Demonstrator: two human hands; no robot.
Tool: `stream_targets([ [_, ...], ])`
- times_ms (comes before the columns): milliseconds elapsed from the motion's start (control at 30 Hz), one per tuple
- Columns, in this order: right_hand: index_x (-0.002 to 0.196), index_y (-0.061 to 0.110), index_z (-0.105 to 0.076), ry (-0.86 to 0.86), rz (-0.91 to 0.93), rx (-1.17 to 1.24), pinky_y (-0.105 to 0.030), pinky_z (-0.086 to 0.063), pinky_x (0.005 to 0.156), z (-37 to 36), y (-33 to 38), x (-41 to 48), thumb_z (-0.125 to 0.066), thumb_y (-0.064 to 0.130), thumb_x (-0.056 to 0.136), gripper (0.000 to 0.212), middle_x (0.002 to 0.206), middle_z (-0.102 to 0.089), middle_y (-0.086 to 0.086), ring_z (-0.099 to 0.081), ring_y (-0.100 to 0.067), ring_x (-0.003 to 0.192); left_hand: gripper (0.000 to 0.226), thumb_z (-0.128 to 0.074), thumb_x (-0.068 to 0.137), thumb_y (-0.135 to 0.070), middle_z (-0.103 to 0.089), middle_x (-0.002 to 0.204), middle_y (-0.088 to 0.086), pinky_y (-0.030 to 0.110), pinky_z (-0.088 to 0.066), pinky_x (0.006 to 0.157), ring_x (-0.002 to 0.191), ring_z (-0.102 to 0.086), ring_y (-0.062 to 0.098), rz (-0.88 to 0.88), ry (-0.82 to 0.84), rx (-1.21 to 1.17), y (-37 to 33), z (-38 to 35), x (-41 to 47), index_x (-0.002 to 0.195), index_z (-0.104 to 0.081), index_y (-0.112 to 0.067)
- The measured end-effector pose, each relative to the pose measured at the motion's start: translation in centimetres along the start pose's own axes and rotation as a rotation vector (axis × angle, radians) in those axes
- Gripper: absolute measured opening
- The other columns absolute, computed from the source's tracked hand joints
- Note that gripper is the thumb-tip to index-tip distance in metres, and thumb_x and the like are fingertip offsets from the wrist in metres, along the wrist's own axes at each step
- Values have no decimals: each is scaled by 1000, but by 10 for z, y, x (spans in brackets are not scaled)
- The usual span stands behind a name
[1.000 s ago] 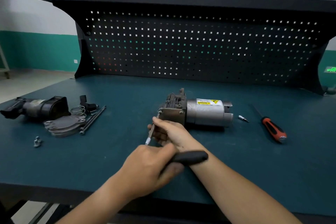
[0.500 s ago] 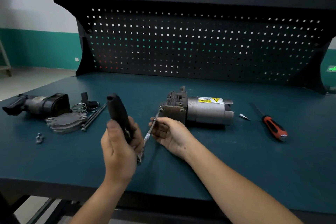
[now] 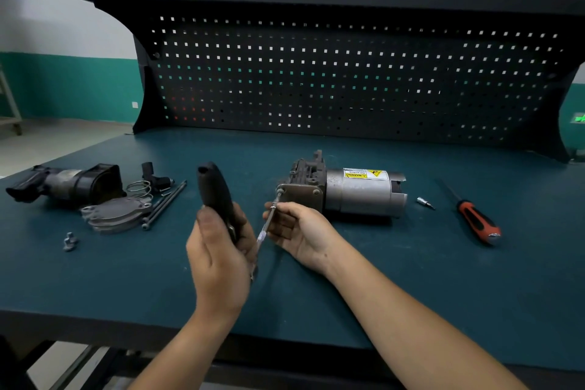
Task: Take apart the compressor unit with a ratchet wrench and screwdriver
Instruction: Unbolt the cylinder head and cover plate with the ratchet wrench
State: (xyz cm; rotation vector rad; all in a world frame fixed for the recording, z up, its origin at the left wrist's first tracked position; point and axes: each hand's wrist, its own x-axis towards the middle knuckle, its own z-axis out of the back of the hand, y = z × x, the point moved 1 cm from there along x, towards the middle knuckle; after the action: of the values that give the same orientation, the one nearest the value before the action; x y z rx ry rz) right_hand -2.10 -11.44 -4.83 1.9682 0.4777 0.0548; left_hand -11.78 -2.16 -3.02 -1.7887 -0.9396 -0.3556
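A: Which step was judged to be in hand?

B: The loosening of a bolt [image 3: 280,190] at the corner of the compressor unit [image 3: 357,196] nearest the right hand [image 3: 304,233]. The unit was laid on the bench [image 3: 443,263] just beyond that hand. The ratchet wrench [image 3: 215,193] was gripped by the left hand [image 3: 221,260], fingers curled round its black handle, which was stood upright. The extension bar [image 3: 265,229] was pinched between thumb and fingers of the right hand, and its tip appeared to be seated on the bolt head.

A: How far along was the job taken to be?

B: Partly done — a cover plate [image 3: 117,215], long bolts [image 3: 164,203] and a spring [image 3: 139,188] were laid out well to the left of the left hand. The screwdriver [image 3: 478,220] was left untouched, well to the right of the right hand.

A: What was called for next?

B: A swing of the handle, with the bar held straight on the bolt — otherwise a slip off the head was to be expected.
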Motion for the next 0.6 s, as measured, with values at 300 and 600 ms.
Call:
stream_targets([
  [300,84,11,-62,-2,4,34,-20,-50,56,-2,0,1,-42,15,96,24,59,-69,1,-65,-8,52,41,-31,87,-55,-42,42,-7,12,-27,36,34,-32,1,-33,21,-42,9,-6,5,74,-45,-19],
  [600,76,10,-57,-44,-32,30,-20,-48,52,-6,-1,5,-45,19,97,26,52,-66,3,-62,-6,45,38,-38,90,-59,-44,51,-4,13,-29,39,39,-32,1,-207,261,238,15,-8,-9,80,-47,-23],
])
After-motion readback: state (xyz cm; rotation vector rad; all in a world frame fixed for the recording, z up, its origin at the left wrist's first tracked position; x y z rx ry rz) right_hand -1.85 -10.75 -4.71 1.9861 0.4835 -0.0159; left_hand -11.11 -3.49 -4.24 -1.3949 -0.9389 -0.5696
